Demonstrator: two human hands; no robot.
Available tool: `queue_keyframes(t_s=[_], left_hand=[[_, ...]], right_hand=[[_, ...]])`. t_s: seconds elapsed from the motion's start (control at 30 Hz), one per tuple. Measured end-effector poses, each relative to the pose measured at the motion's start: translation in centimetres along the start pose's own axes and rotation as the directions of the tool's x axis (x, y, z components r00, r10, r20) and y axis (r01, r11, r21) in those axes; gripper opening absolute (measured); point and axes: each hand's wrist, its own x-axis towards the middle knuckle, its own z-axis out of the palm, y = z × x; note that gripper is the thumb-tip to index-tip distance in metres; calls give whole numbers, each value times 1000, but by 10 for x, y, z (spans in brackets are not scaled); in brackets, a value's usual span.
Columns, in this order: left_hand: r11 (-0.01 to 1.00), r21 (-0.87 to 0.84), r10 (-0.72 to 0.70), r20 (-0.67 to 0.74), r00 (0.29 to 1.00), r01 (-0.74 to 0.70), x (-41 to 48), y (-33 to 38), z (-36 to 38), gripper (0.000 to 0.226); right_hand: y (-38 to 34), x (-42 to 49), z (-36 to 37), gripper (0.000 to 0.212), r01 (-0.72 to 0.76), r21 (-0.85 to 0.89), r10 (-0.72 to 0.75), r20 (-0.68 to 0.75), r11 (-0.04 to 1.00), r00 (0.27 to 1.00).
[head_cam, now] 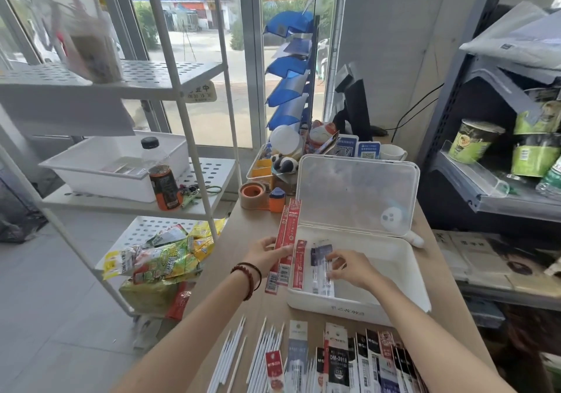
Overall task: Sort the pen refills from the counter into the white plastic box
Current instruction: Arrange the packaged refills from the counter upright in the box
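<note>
The white plastic box (pixel 403 280) stands open on the wooden counter, its lid (pixel 355 192) upright at the back. My left hand (pixel 267 254) grips two long red refill packs (pixel 287 241) just left of the box. Another red pack (pixel 299 266) leans inside against the box's left wall. Reaching into the box, my right hand (pixel 352 268) touches the clear and dark refill packs (pixel 321 266) lying there. Several packed refills (pixel 358 362) and loose white refills (pixel 233 353) lie on the counter's near edge.
A tape roll (pixel 252 193), an orange sharpener (pixel 277 200) and a desk organiser with figurines (pixel 282 162) stand behind the box. A white rack (pixel 182 113) with a tray, a bottle (pixel 162 177) and snack bags is at left. Shelves of cup noodles (pixel 498 149) are at right.
</note>
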Motion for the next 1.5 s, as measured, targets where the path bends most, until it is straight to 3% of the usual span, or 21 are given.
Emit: queue_keyframes(t_s=[0.13,0.27,0.33,0.4,0.5,0.77,0.9,1.03,1.13,1.37,1.5], left_hand=[[1000,7,7,-10,1000,-7,0,4,1,26],[999,51,5,4,1000,-5,2,8,0,32],[999,46,10,10,1000,-10,1,10,1,31],[998,50,40,2,999,-40,3,11,1,30],[990,102,100,19,995,-101,4,10,2,27],[996,-58,72,72,995,-68,-4,10,21,11],[997,-10,82,92,992,-81,-5,12,19,20],[974,155,153,83,985,-164,-8,13,11,19],[926,298,238,18,971,-232,-9,15,1,15],[920,331,234,-34,972,-210,-12,10,-16,20],[924,329,210,-15,978,-193,-22,1,-26,20]], right_hand=[[-5,-6,5,51,0,-250,4,17,968,1000],[-13,-8,2,45,-12,-320,5,-24,947,1000],[-19,-8,-2,35,-1,-219,-20,-94,976,995],[-30,-11,-7,30,78,16,-73,-185,997,980],[-53,-29,-13,24,229,308,-153,-250,924,956],[-75,-46,-4,34,296,523,-173,-271,799,947],[-76,-42,-8,32,269,631,-155,-230,728,961],[-67,-43,-15,33,268,644,-109,-276,716,955],[-54,-37,-18,29,220,602,-23,-318,768,948],[-46,-9,16,22,42,453,41,-173,890,984],[-50,7,32,22,0,298,65,-208,955,976]])
